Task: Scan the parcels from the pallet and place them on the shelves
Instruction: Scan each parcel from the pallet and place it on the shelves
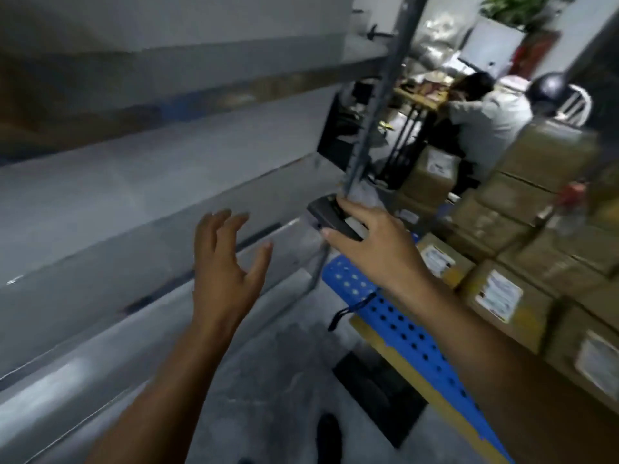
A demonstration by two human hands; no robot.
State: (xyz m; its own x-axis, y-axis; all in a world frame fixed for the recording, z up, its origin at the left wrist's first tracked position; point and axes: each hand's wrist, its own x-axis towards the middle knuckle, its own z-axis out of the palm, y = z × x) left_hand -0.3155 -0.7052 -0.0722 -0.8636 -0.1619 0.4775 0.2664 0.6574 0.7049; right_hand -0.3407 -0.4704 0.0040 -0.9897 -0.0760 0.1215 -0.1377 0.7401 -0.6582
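Near the centre of the frame, my right hand [375,242] gripped the dark scanner [326,217], fingers curled over its body. Its black strap [351,308] dangled below my wrist, presumably so the device could not drop if I let go to lift a box. Left of it, my left hand [227,262] held nothing: the fingers were spread and lightly bent, reaching toward the grey shelves [160,202], which filled the left half of the frame as blurred slanting bands. The parcels [499,296] sat along the right edge and lower right, brown cartons stacked in tiers on the blue perforated pallet [385,316]. Several had white labels facing up and outward, which I judged handy for reading them before lifting. Neither hand touched a carton. Above my right hand rose a grey metal upright [378,95] of the shelving, and the pallet stood just beside it, so any carry would be short. In the upper right a person [485,112] sat bent over a desk, well apart from my work. I judged I was between parcels, with one hand free for the next box and the other ready to scan it.
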